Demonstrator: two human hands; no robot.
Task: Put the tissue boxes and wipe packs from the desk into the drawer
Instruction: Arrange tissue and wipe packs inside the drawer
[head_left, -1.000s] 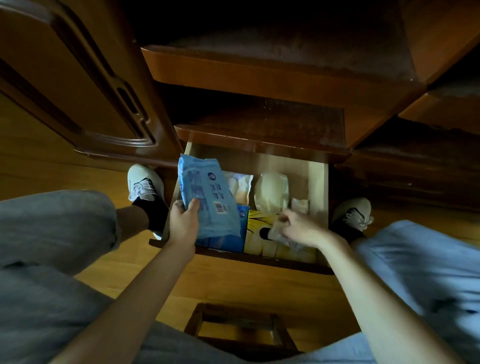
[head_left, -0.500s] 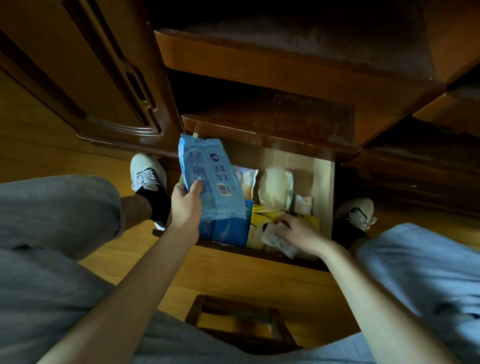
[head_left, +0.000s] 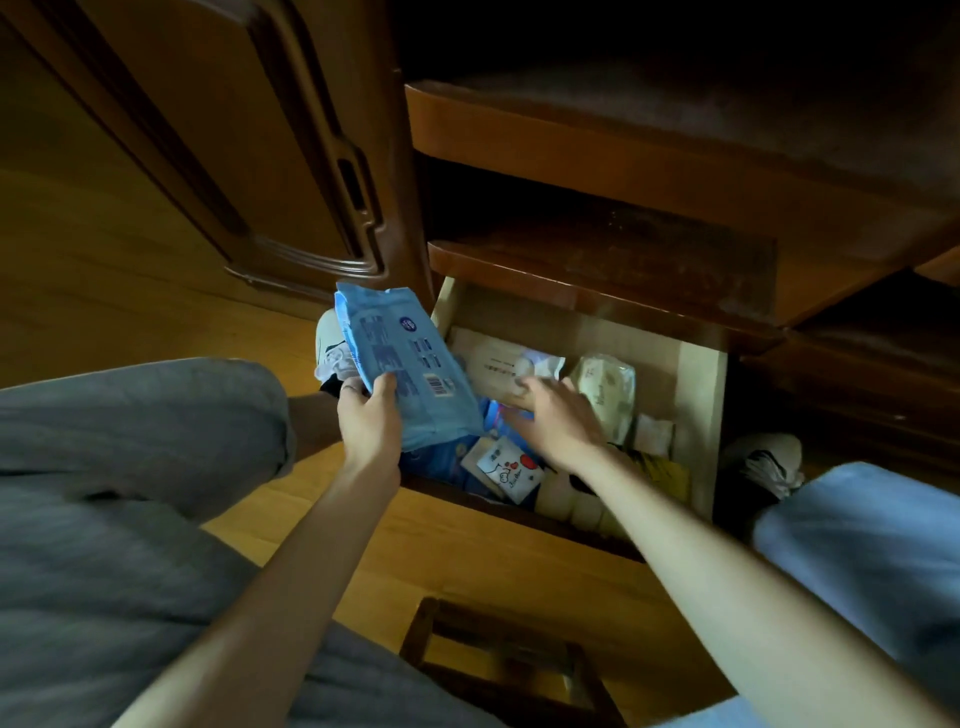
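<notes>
Two hands are working over the open drawer (head_left: 696, 415), which is pulled out low under the desk. The left hand (head_left: 370, 422) is holding a blue wipe pack (head_left: 402, 374) by its bottom end, thumb on the front and fingers curled behind, so its grip is clamped on the pack. The pack is standing up tall over the left front corner of the drawer, not yet inside. The right hand (head_left: 558, 421) is reaching into the middle of the drawer with its fingers spread out flat, touching a pale tissue pack (head_left: 498, 364) and holding nothing.

Things could go wrong from here. The drawer is already getting full: a cream pack (head_left: 605, 395), a small white pack with a red picture (head_left: 506, 467) and a yellow box (head_left: 660, 470) are lying in it. If the blue pack is dropped on top of the pile, it may stick up and block the drawer from closing. It is soft and held only at one end, so it may flop over the left edge and fall on the floor (head_left: 130, 291). The light is dim too, so gaps are hard to see.
</notes>
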